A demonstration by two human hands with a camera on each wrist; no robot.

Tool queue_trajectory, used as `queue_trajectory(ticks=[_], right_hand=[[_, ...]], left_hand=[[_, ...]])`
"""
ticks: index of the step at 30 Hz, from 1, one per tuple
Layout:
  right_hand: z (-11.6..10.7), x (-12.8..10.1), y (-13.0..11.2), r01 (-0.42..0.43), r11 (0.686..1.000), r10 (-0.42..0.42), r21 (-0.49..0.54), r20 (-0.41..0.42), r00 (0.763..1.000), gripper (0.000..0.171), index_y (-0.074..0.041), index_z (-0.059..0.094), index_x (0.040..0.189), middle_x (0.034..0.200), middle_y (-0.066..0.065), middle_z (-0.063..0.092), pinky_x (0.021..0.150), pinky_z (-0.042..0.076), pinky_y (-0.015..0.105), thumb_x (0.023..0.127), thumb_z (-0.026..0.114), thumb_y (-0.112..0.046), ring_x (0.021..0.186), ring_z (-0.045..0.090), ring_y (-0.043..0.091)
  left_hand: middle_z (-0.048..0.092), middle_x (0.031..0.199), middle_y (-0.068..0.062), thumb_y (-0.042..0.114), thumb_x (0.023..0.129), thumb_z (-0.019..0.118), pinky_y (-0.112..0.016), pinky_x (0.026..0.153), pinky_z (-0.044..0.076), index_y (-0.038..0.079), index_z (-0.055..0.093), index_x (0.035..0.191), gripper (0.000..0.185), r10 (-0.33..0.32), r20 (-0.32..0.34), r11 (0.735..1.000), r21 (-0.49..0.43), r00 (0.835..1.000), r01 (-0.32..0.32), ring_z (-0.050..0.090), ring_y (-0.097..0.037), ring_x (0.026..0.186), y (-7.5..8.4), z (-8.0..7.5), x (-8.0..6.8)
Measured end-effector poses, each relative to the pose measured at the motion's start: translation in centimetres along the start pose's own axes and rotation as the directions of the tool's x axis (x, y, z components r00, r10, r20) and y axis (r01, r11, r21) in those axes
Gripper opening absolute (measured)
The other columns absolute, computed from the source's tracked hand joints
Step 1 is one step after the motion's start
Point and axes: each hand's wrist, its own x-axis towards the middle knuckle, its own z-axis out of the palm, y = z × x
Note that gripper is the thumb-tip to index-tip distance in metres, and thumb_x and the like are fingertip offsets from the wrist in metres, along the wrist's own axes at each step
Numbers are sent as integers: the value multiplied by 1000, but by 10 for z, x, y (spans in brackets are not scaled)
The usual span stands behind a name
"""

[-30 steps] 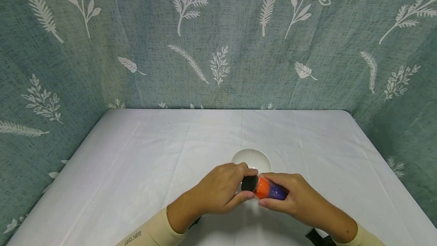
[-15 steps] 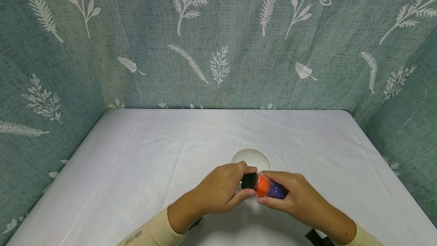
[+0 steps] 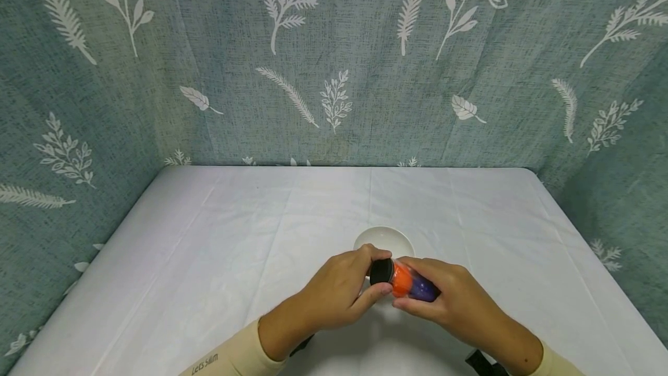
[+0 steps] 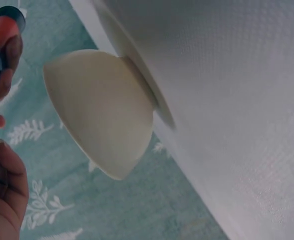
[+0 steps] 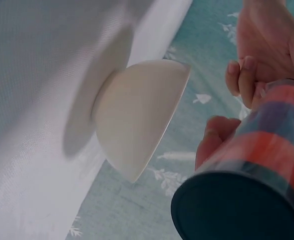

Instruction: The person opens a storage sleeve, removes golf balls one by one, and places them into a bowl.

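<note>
Although both hands meet on one object, each takes a different part of it. The cylindrical container (image 3: 402, 280), banded orange and purple, is held above the white tablecloth (image 3: 235, 237), close in front of the person. Its long axis runs across the body, from the black cap (image 3: 381, 271) at the person's left to the end toward the right palm; the cap end lies slightly farther from the person. The right hand (image 3: 451, 292) grasps the container from the right, index finger along the far side and thumb along the near side. The left hand (image 3: 336, 289) pinches the cap from the left, index finger at its far edge and thumb at its near edge, and is therefore the nearer hand to it. Whether the cap sits tight or loose cannot be told. The right wrist view shows the opposite, dark end (image 5: 236, 210) facing that camera, with the left hand's fingers at the other end. The governing relation, it may be judged, is this opposition along one axis: cap in the left hand, banded part in the right, the two holds close together. Just beyond the cap, a white bowl (image 3: 388, 238) stands upright on the cloth, apart from the container and partly hidden by the left hand; its full interior is not visible.
</note>
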Motion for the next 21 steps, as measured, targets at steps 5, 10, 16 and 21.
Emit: queue_trajectory(ticks=[5,10,16,21], right_hand=[[3,-1,-2,14,998,-16,-60,-32,999,49,-13,70,121,107,-2,74,67,56,18,78,86,-33,86,66,2],[4,-2,-5,29,993,-36,-116,-57,998,51,-12,70,122,106,0,74,64,55,17,79,85,-34,85,68,5],[8,-4,-6,51,986,-65,-161,-87,994,53,-10,70,122,101,1,75,61,51,13,78,85,-36,79,65,3],[12,-5,-7,67,978,-90,-198,-112,990,54,-9,70,122,101,4,75,60,51,13,78,85,-37,78,68,7]], left_hand=[[68,119,-6,42,107,40,-22,82,56,5,44,131,44,-42,29,998,-45,999,44,70,-10,94,2,-2,-3],[68,112,-3,39,107,42,-19,81,54,7,42,133,41,-52,31,997,-64,998,54,68,-7,92,2,-1,-5],[68,112,-4,40,108,41,-20,81,55,7,41,133,41,-88,39,992,-92,995,92,69,-8,95,5,-2,-7],[67,110,-1,39,108,41,-19,81,54,7,41,133,40,-121,51,984,-127,991,127,68,-6,94,5,-2,-10]])
